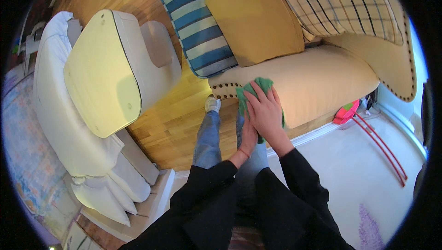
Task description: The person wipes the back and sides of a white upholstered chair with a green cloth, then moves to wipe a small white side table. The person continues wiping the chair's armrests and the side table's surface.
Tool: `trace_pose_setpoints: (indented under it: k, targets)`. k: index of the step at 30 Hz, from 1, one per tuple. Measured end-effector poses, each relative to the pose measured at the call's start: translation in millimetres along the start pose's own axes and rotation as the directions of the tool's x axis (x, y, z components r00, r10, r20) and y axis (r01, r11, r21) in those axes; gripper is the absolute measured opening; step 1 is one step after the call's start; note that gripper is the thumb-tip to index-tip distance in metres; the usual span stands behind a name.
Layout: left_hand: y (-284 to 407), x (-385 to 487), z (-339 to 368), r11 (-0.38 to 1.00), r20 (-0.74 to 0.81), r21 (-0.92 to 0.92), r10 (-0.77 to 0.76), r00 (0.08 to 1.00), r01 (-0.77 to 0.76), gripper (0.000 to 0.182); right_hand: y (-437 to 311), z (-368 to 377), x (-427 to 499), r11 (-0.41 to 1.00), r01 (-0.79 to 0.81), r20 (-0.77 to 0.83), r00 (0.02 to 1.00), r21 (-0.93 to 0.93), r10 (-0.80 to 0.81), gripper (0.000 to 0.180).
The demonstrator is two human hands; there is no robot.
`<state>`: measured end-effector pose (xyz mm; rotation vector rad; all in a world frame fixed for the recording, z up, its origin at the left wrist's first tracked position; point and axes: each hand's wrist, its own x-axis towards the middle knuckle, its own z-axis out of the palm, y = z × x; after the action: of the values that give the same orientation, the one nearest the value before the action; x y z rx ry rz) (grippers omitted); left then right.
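A crumpled green cloth (263,85) is bunched under my two hands, at the front corner of a beige upholstered chaise seat (310,81). My right hand (264,112) lies over the cloth, its fingers stretched across it. Partly covered by it, my left hand (249,134) presses against the cloth from the left, and its fingertips are hidden. A thin red string circles the left wrist. Dark round studs (226,90) line the seat corner beside the cloth. Whether the cloth touches the upholstery cannot be told for sure.
On the seat rest a mustard cushion (257,22), a blue-striped cushion (200,32) and a plaid cushion (340,1). To the left stands a white glass-topped table (103,77) near a white-covered bed (55,105). A pink dustpan (346,112) with red handles leans at right.
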<state>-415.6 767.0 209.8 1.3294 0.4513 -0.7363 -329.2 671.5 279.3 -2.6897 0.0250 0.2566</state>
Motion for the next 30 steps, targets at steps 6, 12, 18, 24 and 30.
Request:
trace_pose_setpoints:
  k: [6,12,18,24,30]
  targets:
    - [54,-11,20,0.853,-0.018,0.402,0.372,0.928,-0.334,0.064,36,-11,-22,0.990,-0.111,-0.106,0.989,-0.089,0.101,0.040]
    - [56,58,0,0.872,-0.021,0.325,0.393,0.919,-0.365,0.059,36,0,29,0.981,-0.112,-0.087,0.991,-0.159,0.099,0.033]
    - [30,85,-14,0.987,-0.059,0.004,0.159,0.986,-0.159,0.056,14,22,44,0.986,-0.023,0.014,1.000,-0.165,0.025,0.029]
    - [8,24,-32,0.971,-0.028,-0.238,0.006,1.000,-0.013,0.042,-27,34,12,0.994,0.106,0.086,0.991,-0.025,-0.103,0.022]
    - [51,-31,-134,0.915,-0.401,0.225,0.400,0.824,-0.335,0.050,-124,65,13,0.896,0.132,0.021,0.988,0.424,-0.155,0.020]
